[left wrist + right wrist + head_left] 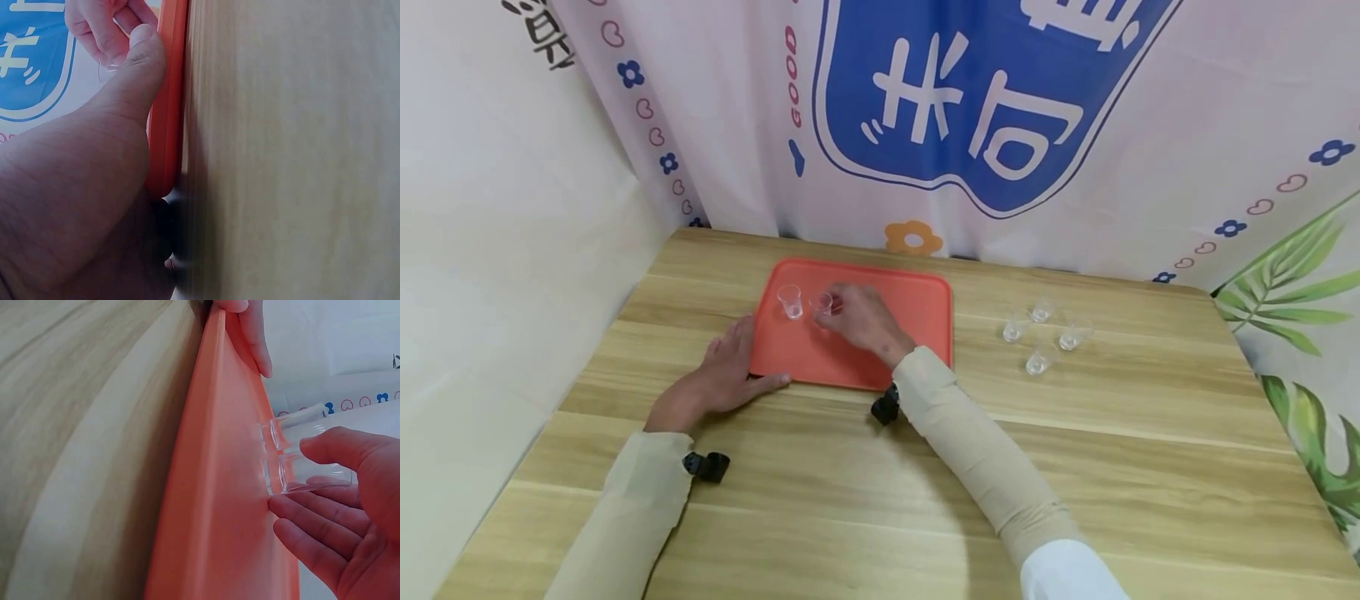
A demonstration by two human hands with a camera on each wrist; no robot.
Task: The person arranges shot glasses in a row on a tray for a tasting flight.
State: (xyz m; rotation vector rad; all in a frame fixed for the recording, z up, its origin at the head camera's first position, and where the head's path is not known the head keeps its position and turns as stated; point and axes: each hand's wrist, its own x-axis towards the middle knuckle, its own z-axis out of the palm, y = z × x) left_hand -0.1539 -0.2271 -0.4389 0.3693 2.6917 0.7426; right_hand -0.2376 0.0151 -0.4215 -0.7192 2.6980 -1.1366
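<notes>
A red tray (pixel 917 321) lies toward the back of the wooden table. On its left half stands a small clear plastic cup (pixel 791 302). My right hand (pixel 863 318) pinches a second clear cup (pixel 312 474) between thumb and fingers, just right of the first; its base is at the tray surface. In the right wrist view the two cups are close together. My left hand (pixel 718 379) rests at the tray's front left corner, fingers extended along the left side and thumb along the front edge.
Several more small clear cups, one of them a cup (pixel 1037 362) nearest the front, stand on the table (pixel 1120 475) right of the tray. A printed curtain (pixel 737 108) hangs behind the table. Each wrist wears a small black camera (pixel 707 467).
</notes>
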